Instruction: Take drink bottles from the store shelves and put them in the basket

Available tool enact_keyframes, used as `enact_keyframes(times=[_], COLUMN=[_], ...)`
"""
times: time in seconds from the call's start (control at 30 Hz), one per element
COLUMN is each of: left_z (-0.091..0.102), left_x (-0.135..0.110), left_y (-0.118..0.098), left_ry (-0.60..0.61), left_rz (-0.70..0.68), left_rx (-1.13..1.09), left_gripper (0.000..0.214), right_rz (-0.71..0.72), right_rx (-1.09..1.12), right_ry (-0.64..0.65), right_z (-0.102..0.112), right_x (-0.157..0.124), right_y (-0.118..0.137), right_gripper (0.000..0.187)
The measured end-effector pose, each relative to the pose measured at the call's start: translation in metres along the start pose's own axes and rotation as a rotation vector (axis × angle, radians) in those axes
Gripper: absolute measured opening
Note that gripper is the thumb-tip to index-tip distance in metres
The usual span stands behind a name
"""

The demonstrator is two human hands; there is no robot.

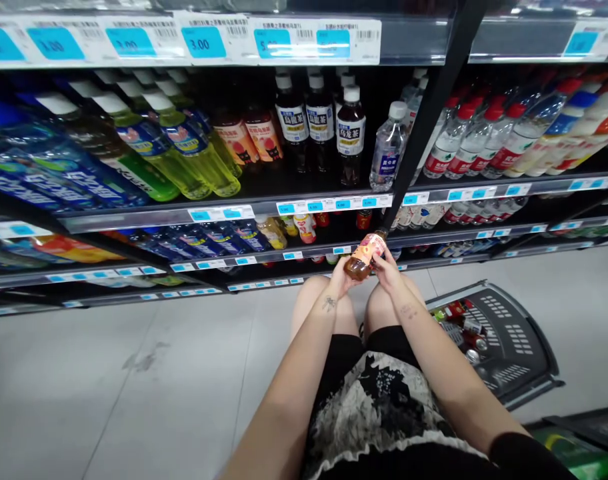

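Note:
I crouch in front of drink shelves. Both hands hold one small bottle (364,257) of brown tea with a pink-orange label, tilted with its cap up and to the right. My left hand (343,275) cups its lower end from the left. My right hand (387,268) grips its upper side from the right. The bottle hangs in front of my knees, just before the lower shelf edge (334,251).
Shelves hold rows of bottles: green and blue drinks at left, dark tea bottles (320,123) in the middle, water bottles (464,137) at right. A dark shopping basket (514,340) with several items stands on the floor at my right. Pale floor tiles spread to the left.

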State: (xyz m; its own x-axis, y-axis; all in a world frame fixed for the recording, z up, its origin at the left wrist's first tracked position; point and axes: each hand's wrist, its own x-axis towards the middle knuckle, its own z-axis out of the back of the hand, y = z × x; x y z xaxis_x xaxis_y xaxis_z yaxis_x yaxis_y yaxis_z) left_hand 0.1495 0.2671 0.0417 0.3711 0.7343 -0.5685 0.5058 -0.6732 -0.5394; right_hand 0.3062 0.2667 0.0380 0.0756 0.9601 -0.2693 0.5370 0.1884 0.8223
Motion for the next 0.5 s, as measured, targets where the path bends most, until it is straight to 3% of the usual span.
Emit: enact_keyframes(times=[0.17,0.33,0.5], left_z=[-0.004,0.0,0.009], left_x=[0.002,0.015,0.02], left_y=[0.011,0.025,0.029], left_ry=[0.022,0.064,0.078], left_rz=[-0.103,-0.222,-0.256], left_rx=[0.261,0.386,0.366], left_gripper=[0.057,0.077,0.076], right_rz=[0.008,0.001,-0.071], right_rx=[-0.029,-0.083,-0.049], right_ry=[-0.11,0.009,0.069], right_z=[0.008,0.006,0.003], right_x=[0.007,0.006,0.001], right_y=[0.0,0.002,0.002], right_gripper=[0.049,0.058,0.065])
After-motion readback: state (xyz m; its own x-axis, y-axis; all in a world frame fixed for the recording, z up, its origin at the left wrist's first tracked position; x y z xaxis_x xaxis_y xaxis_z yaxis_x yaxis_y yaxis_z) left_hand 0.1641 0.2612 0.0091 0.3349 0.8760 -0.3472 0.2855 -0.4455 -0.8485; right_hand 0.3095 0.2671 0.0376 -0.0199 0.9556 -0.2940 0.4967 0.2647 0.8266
